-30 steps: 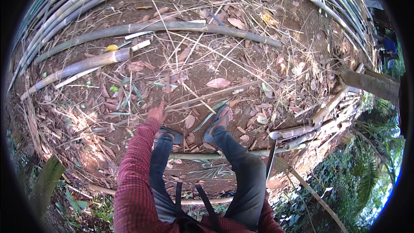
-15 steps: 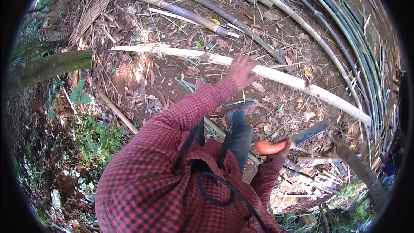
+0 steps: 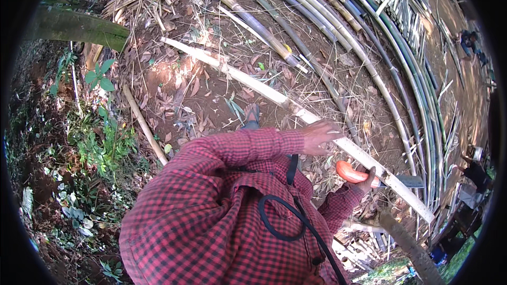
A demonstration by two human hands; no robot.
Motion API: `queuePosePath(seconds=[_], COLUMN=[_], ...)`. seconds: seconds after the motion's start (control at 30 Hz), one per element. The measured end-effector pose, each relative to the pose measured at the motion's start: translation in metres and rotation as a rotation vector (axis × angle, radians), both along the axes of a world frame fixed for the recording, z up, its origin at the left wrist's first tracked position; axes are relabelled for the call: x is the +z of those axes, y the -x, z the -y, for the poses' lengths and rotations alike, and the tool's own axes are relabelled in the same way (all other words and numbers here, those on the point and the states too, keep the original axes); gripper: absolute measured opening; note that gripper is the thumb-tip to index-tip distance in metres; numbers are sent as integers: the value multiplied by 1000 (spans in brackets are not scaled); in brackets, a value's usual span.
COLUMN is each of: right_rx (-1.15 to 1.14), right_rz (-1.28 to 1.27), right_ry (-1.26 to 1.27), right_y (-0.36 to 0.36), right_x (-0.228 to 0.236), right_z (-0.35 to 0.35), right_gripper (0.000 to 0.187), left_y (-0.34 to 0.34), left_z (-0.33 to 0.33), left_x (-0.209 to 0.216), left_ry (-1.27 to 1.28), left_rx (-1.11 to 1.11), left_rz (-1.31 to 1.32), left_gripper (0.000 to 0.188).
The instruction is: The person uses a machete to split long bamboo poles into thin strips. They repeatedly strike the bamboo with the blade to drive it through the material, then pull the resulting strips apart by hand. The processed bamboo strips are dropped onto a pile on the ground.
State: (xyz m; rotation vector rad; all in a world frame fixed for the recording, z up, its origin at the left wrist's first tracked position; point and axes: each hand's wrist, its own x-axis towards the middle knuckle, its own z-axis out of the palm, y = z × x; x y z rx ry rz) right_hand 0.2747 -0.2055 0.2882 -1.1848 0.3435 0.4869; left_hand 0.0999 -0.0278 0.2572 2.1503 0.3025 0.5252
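Note:
A long pale split-bamboo strip stretches slantwise in front of me, from far left to near right. My left hand grips it right of its middle, fingers over the top. Lower along the strip, my right hand is closed around the orange handle of a machete. The dark machete blade points right and passes beneath the strip, which hides part of it. My right thumb lies against the strip's edge; whether it presses on it I cannot tell.
Long bamboo poles curve along the far and right sides. Split pieces are heaped at the far right. A mossy log juts in at left, a post stands near right, and people are at the right edge. Dry leaves litter the soil.
My left hand has moved right along the strip and closed on it. The machete has come up under the strip, whose right end is now nearer me. The view has turned.

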Motion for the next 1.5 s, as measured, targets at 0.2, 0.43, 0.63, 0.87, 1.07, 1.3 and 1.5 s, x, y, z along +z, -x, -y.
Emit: queuePosePath(seconds=[0.2,0.43,0.63,0.87,1.07,1.3,1.5], right_rx=[-65,-135,-367,-481,-346,-223,90], right_rz=[4,86,207,-29,-319,-370,-297], right_ry=[77,3,148,211,139,650,939], right_y=[23,39,38,-14,-37,-12,-30], right_x=[18,33,52,23,-64,-119,-106], right_z=[13,13,29,66,133,171,237], right_gripper=[48,49,49,47,39,36,35], left_y=[187,282,250,188,95,-81,-215], left_z=[-128,-204,-246,-257,-227,-137,-39], left_x=[-13,-183,-208,-171,-99,15,57], left_ry=[408,1638,1632,1448,1349,1241,1147], left_rx=[1082,1486,1371,1398,1261,769,531], left_rz=[-24,68,218,484,757,806,590], left_gripper=[21,46,49,52,54,49,51])
